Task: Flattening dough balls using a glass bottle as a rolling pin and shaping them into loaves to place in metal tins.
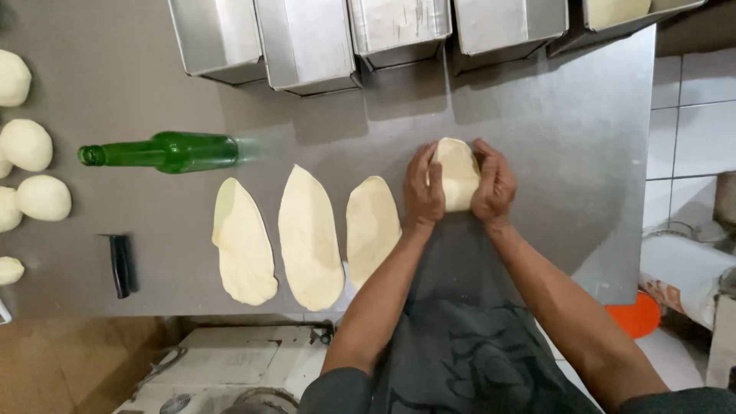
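A pale piece of dough [457,173] lies on the steel table [583,153], partly rolled up. My left hand [423,188] presses its left side and my right hand [494,182] presses its right side, fingers curled over it. To the left of my hands lie three flattened oval dough sheets [310,238] side by side. A green glass bottle [165,152] lies on its side beyond them.
Several metal loaf tins [307,42] line the table's far edge. Several round dough balls [42,197] sit at the far left. A small black tool [119,264] lies near the front edge. White tiled floor and an orange object [638,316] are at right.
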